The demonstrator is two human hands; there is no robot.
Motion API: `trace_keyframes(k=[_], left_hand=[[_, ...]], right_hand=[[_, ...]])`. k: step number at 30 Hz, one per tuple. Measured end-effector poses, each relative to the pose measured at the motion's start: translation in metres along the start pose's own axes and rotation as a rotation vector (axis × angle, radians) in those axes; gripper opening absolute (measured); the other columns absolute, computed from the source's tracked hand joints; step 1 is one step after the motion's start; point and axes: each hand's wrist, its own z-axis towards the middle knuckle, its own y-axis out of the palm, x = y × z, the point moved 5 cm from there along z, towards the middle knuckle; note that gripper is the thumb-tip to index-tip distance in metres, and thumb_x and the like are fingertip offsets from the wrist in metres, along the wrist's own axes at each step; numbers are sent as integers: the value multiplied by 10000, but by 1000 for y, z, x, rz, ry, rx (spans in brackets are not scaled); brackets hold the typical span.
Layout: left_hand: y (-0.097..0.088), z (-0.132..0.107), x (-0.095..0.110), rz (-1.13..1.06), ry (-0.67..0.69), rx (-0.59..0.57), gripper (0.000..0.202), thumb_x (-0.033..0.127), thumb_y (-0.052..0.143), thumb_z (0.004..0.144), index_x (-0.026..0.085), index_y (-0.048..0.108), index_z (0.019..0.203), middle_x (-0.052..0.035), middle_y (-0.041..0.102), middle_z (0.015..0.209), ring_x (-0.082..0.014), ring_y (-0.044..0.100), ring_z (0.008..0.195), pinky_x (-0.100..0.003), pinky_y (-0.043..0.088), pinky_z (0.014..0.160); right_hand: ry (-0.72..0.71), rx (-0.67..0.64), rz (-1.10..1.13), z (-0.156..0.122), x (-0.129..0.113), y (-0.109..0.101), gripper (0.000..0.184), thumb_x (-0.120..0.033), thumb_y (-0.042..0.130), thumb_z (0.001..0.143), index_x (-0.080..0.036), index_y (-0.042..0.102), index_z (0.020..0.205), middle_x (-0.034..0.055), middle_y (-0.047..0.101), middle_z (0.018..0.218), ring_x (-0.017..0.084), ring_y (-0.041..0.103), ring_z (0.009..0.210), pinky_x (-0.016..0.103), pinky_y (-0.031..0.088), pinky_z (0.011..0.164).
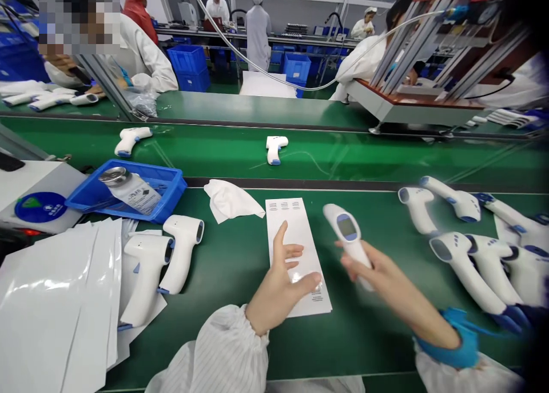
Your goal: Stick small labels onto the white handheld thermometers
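Note:
My right hand [364, 267] is closed around the handle of a white infrared thermometer [346, 226], whose small grey screen and blue buttons face up. A blue band circles that wrist. My left hand [281, 281] hovers over a white sticker sheet [285, 215], fingers spread and nothing between them. Small printed labels show at the sheet's top and bottom ends. Just beyond it lies a crumpled white cloth [231, 200]. More thermometers [463, 267] are grouped at the right, slightly blurred. Two others [182, 250] rest on the left side.
A blue tray [171, 201] holds a metal-capped bottle [135, 190]. Glossy white sheets [47, 301] are stacked at the left. Two thermometers sit on the green conveyor belt [206, 153] across the front. A metal-framed fixture [412, 104] stands beyond it, with co-workers on the far side.

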Motion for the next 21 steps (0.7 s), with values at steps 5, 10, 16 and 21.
trace_keyframes(k=[5,10,16,21], left_hand=[[15,-3,6,-188,106,195,919,362,633,897,408,-22,1541,-88,494,1361,-257,543,1235,-454,432,1051],[4,-9,14,-66,234,380,669,265,584,920,415,261,1486,-16,356,1547,-238,454,1346,-376,442,1075],[-1,-8,-2,-43,210,321,625,228,607,898,374,333,1441,-36,424,1493,-214,561,1214,-368,478,1035],[-3,-10,-21,-52,68,324,617,332,595,924,368,292,1460,-67,437,1468,-234,592,1193,-404,485,1027]], right_hand=[[40,-425,631,-30,-43,87,489,-356,679,821,-239,523,1269,-23,565,820,128,530,681,262,484,640],[170,-694,833,-58,-34,113,716,-405,709,835,-307,338,1440,7,602,957,167,648,851,327,555,757],[-110,-512,182,-61,-21,81,240,-285,574,929,-263,652,1155,47,696,1018,209,660,931,376,520,855],[-290,-34,-180,-33,0,45,186,-287,578,919,-264,721,1036,73,647,1223,287,586,1137,458,494,930]])
